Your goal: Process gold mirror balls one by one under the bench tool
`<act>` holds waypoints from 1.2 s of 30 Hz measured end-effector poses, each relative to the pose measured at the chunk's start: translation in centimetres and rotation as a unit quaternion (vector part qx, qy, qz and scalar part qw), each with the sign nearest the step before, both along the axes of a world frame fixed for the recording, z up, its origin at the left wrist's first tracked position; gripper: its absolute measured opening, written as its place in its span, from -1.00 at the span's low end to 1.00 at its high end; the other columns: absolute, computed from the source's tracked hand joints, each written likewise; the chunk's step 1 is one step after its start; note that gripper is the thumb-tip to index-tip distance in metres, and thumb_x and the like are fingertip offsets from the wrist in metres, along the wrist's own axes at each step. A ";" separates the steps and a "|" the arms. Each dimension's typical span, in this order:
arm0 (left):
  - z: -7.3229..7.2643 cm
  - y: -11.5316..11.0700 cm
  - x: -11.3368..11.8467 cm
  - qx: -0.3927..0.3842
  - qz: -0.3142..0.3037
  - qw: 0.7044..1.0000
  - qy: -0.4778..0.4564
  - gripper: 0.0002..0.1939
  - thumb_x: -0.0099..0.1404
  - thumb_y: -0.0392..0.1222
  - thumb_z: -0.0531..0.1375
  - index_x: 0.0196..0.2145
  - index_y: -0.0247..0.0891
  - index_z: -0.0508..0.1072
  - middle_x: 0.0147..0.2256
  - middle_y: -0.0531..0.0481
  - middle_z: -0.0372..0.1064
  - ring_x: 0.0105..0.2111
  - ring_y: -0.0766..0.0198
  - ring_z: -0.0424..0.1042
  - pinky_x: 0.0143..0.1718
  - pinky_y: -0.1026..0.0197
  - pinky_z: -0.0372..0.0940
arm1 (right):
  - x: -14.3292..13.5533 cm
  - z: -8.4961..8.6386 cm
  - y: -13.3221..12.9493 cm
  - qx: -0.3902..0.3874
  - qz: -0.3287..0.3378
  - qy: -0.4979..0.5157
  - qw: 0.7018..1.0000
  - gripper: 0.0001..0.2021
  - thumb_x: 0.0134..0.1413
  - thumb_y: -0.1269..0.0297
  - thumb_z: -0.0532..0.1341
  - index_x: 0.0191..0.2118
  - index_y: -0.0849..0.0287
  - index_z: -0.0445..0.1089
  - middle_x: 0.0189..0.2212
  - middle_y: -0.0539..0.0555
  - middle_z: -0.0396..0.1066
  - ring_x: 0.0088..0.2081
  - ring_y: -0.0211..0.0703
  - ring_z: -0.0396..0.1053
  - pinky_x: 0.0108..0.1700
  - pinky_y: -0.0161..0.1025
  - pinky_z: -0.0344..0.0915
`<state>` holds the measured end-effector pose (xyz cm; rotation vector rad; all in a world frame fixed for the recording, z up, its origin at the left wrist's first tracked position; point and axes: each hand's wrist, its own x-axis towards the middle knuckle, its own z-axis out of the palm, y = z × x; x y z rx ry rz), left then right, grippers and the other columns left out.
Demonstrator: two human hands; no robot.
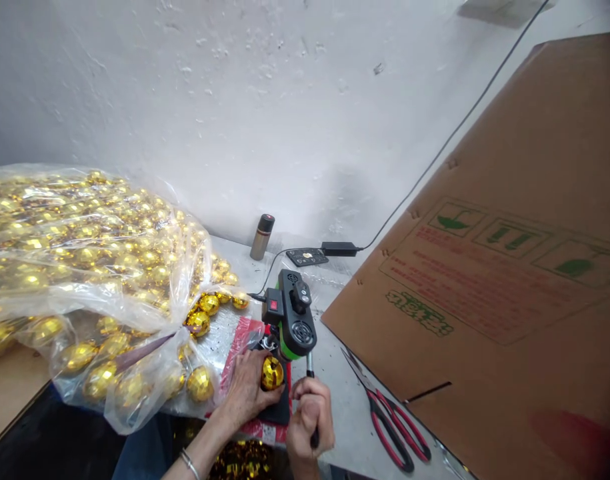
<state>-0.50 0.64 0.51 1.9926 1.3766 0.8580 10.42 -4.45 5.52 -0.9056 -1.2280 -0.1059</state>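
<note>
A shiny gold faceted ball (272,373) is held by my left hand (249,387), its fingers and thumb around the ball's side and bottom, over a black base on a red sheet (242,337). Just above and to the right of the ball stands a small black and green machine (297,313) with round vents and a red switch. My right hand (311,417) is wrapped round the black-gripped lever (311,375) at the machine's front right. A silver bracelet is on my left wrist.
A clear plastic bag of gold balls (95,240) fills the left. Red-handled scissors (392,423) lie at the right beside a large cardboard box (499,267). Behind are a spray can (262,237), a black power adapter (339,249) with its cable, and the wall.
</note>
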 end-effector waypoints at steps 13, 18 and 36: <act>-0.8 -0.2 -0.2 0.038 0.006 0.999 -0.013 -0.43 0.17 -0.19 0.42 0.14 -0.22 0.50 0.00 -0.22 0.58 0.05 -0.19 0.54 0.14 -0.27 0.39 | 1.1 6.7 -1.1 -0.101 0.004 -0.028 0.995 -0.68 0.52 0.30 0.09 -0.36 0.12 0.35 -0.46 -0.05 0.31 -0.51 -0.28 0.25 -0.46 -0.29 0.17; -2.9 -3.0 -1.9 0.086 -0.034 0.996 0.017 -0.22 0.19 -0.18 0.45 0.33 -0.23 0.37 0.23 -0.37 0.46 0.22 -0.29 0.46 0.23 -0.35 0.38 | 0.7 11.6 -1.2 -0.162 0.008 0.005 0.987 -0.58 0.52 0.09 0.13 -0.44 0.12 0.33 -0.55 -0.09 0.23 -0.55 -0.30 0.15 -0.51 -0.29 0.08; 8.1 6.6 -9.4 -0.056 0.165 0.936 0.306 -0.66 0.47 -0.21 0.14 0.03 -0.56 0.49 -0.01 -0.62 0.53 0.00 -0.32 0.61 0.04 -0.16 0.42 | 0.2 7.6 -1.4 -0.089 0.032 -0.007 0.995 -0.70 0.52 0.33 0.10 -0.35 0.12 0.36 -0.47 -0.06 0.30 -0.51 -0.30 0.22 -0.45 -0.32 0.18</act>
